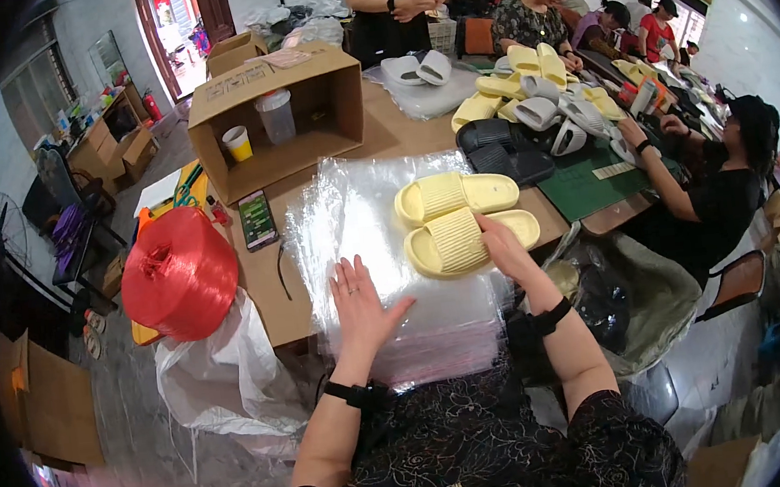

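Slippers, a pale yellow pair [446, 240] with ribbed straps, lie side by side in the head view on the right part of a stack of clear plastic bags [335, 213], toes toward its left and heels reaching its right edge. The person's left hand [361, 304] rests palm down on the left part of the stack, fingers extended and thumb spread away, holding nothing. The right hand [505, 247], over the stack's right edge, touches the nearer slipper with bent fingers; whether they grip it cannot be told, since the hand hides part of the contact.

Just left of the stack, a phone [258, 221] lies with its screen up; farther left sits a big spool of red twine [177, 275], with a white sack [224, 372] hanging below it. Beyond the stack's far left corner, a cardboard box [271, 81] lies with its opening toward the person, holding a yellow and white cup [237, 144] and a clear plastic container [277, 118]. Beyond the stack's far right corner are black slippers [505, 151] and a heap of yellow, white and grey slippers [539, 88]. Well right of the stack, a co-worker [715, 203] in black sits with one hand near a green mat [591, 188].
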Demonstrator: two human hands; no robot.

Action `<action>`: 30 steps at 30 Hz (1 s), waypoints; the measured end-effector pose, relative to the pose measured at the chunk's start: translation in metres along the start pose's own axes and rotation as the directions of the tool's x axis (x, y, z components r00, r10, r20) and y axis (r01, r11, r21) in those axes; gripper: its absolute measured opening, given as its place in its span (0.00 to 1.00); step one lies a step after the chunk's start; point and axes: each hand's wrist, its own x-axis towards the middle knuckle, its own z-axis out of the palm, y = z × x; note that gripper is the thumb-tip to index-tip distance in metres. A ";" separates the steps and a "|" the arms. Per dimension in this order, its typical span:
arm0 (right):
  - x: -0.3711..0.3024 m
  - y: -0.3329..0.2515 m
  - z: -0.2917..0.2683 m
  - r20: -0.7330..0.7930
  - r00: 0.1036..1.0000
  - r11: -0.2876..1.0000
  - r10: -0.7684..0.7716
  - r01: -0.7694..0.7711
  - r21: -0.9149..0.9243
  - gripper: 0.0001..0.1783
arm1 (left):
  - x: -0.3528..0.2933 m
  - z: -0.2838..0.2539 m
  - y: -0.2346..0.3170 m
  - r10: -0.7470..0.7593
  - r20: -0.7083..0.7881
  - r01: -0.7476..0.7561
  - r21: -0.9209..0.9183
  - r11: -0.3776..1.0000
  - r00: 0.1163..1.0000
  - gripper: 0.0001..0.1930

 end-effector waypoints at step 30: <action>-0.045 -0.014 0.007 -0.407 0.909 0.989 -0.090 0.131 0.074 0.08 | 0.037 -0.052 0.001 0.039 0.453 -0.144 0.199 0.969 0.890 0.55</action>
